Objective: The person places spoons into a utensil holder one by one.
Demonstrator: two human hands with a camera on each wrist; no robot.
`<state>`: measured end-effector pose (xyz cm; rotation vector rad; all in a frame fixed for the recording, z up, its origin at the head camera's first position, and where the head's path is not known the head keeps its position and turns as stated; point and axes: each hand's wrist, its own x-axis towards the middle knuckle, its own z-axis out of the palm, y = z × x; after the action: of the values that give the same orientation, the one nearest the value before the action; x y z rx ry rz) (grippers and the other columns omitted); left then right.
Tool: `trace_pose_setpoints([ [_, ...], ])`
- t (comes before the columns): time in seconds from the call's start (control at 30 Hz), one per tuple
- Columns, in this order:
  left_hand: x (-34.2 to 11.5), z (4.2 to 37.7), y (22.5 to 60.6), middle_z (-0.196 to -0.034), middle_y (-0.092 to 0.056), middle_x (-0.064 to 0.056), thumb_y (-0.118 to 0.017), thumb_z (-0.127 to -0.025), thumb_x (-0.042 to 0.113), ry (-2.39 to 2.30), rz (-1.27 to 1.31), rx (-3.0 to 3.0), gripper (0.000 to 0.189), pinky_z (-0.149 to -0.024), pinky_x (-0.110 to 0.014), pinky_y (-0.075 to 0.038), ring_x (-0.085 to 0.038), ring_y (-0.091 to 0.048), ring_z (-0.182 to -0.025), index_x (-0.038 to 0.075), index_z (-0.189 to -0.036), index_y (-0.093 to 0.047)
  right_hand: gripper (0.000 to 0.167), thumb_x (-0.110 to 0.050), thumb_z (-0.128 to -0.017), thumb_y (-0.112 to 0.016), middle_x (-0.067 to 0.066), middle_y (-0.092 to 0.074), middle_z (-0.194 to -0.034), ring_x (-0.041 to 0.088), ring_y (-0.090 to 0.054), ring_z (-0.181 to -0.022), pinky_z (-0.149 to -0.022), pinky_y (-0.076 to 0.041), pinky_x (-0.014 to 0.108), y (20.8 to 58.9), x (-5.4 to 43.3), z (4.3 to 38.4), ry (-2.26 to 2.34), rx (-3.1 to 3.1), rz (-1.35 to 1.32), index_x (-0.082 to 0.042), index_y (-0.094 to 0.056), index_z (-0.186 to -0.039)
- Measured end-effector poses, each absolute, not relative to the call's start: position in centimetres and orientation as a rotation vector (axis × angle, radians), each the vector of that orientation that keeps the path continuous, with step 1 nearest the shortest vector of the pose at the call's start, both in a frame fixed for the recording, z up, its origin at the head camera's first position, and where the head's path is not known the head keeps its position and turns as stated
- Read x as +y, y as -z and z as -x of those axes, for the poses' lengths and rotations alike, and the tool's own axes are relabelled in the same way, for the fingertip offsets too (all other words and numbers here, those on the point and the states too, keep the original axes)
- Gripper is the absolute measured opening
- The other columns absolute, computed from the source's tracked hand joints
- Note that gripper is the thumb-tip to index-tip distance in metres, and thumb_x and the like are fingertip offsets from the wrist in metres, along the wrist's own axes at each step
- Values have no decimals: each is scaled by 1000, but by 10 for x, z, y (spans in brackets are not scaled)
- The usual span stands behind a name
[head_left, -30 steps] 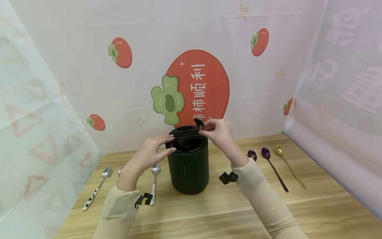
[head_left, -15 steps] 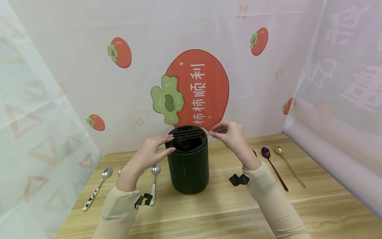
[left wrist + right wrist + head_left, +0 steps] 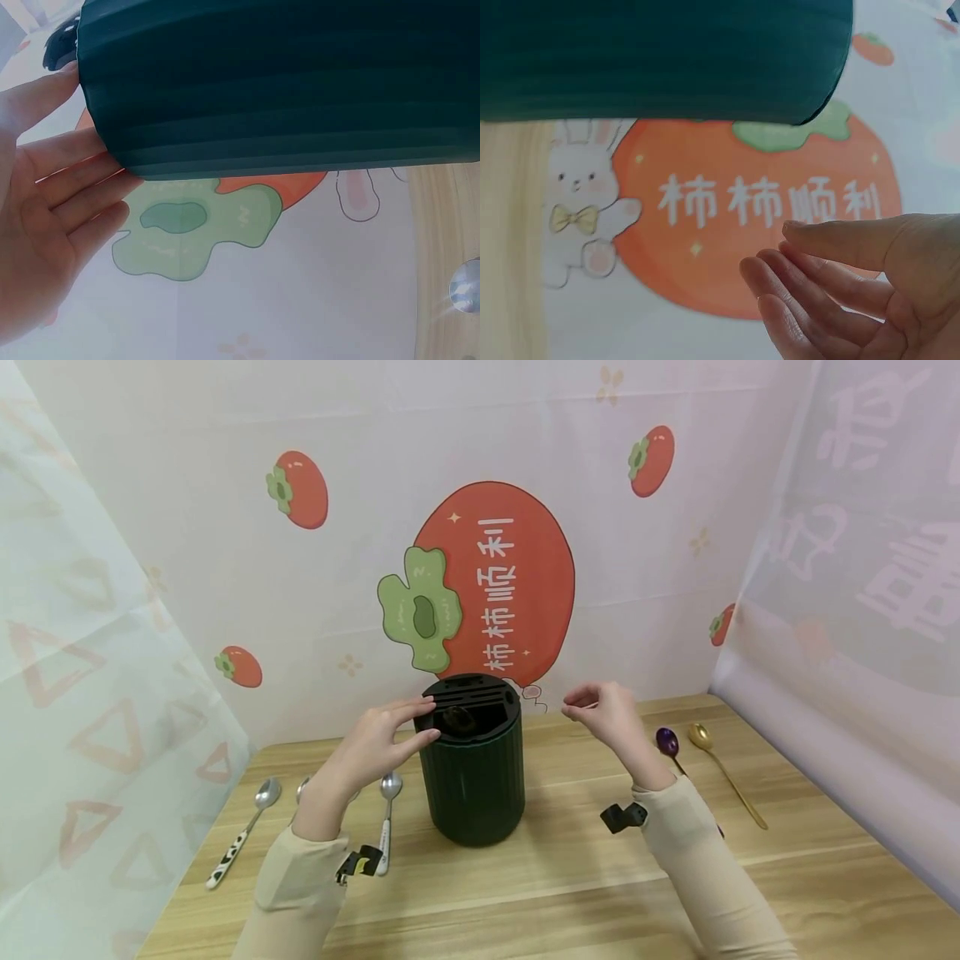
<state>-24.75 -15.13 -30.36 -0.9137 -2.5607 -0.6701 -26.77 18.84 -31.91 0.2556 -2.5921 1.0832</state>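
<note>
A dark green ribbed utensil holder (image 3: 476, 793) stands upright on the wooden table, its black top divided by slots and a larger opening. Inside that opening shows a dark, shiny spoon bowl (image 3: 459, 720). My left hand (image 3: 375, 743) rests at the holder's left rim, thumb and fingers spread along it. In the left wrist view, a glossy black rounded shape (image 3: 61, 46) sticks out past the rim by the thumb. My right hand (image 3: 609, 718) hovers to the right of the holder, its fingers loosely bent and holding nothing; the right wrist view also shows the hand bare.
On the left lie a spoon with a cow-patterned handle (image 3: 267, 792), a partly hidden spoon (image 3: 302, 789) and a white-handled spoon (image 3: 390, 785). A purple spoon (image 3: 667, 742) and a gold spoon (image 3: 701, 737) lie on the right. A printed cloth (image 3: 352, 568) hangs behind the table (image 3: 517, 893).
My right hand has moved right and slightly down, away from the holder's rim. The dark spoon bowl at its fingertips one second ago is no longer there. The left hand stays put.
</note>
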Motion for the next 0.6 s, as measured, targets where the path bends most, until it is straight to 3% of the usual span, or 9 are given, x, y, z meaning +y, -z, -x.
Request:
trace_pose_setpoints([
  [0.6,-151,249,304,-134,-57,-6,-60,-92,41,665,908,-2567,48,-105,-43,-42,-25,-51,-127,12,-130,-59,21,-25,-88,-67,12,-71,-93,22,-63,-77,-60,-47,29,351,229,272,-1046,-2730,-34,-7,-71,-98],
])
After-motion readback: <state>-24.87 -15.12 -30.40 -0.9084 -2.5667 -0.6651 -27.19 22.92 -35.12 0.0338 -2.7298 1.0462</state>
